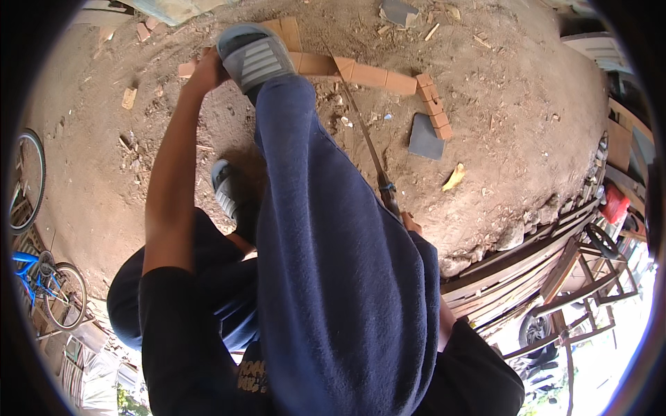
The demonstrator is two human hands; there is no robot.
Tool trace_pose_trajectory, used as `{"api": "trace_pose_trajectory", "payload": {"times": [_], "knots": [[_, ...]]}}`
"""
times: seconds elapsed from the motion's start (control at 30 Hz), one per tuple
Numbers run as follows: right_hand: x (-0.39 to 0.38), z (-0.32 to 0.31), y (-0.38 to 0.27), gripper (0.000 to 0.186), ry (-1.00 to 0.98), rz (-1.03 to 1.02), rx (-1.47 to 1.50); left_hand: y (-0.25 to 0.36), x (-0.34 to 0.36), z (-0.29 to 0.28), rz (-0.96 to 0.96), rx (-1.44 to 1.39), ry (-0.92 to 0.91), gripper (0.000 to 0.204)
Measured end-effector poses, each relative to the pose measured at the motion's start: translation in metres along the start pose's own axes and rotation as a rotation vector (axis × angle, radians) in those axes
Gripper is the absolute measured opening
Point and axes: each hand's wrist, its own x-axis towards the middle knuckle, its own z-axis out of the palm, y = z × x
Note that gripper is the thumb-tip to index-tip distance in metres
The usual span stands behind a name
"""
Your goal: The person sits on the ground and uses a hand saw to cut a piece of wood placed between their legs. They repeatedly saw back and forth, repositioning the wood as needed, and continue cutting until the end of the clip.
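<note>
Brown wood strip (369, 74) on dirt (513, 125), 1 sandal (257, 61) over it; left hand (207, 71) curled round its left end. I see right hand (411, 223), partly hidden, gripping saw (375, 159), blade crossing the strip.

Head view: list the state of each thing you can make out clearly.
Wood: lying low along the ground
Front slipper: worn, over the wood
Rear slipper: worn, partly shadowed
Left hand: at the wood's left end, partly hidden
Long blade: held, crossing the wood in view
Right hand: at the blade's handle, mostly hidden
Grey slab: flat on the ground
</note>
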Motion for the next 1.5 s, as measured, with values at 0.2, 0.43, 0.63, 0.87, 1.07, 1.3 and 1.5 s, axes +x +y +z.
{"api": "trace_pose_trajectory", "payload": {"times": [0.2,0.43,0.63,0.87,1.07,1.3,1.5], "knots": [[-0.052,-0.023,0.064,0.025,0.068,-0.121,-0.026,0.003,0.004,-0.002,0.078,-0.023,0.058,0.074],[-0.024,-0.024,0.006,0.034,0.358,-0.287,-0.192,-0.014,-0.020,-0.015,0.203,-0.255,0.074,0.065],[0.017,-0.018,-0.001,0.035,0.407,-0.160,0.205,0.007,-0.053,-0.063,0.034,-0.109,-0.308,0.056],[0.029,0.001,-0.019,0.030,0.357,-0.032,0.554,0.016,-0.096,-0.015,0.009,-0.433,-0.141,0.062],[0.033,0.007,-0.013,0.033,0.317,-0.032,0.425,0.047,-0.130,-0.011,0.023,-0.582,0.055,0.054],[0.037,0.013,-0.027,0.035,0.248,-0.036,0.437,0.075,-0.146,-0.008,0.001,-0.630,0.025,0.049],[0.043,0.027,-0.039,0.027,0.244,-0.076,0.375,0.088,-0.151,0.000,-0.093,-0.603,0.022,0.053]]}}
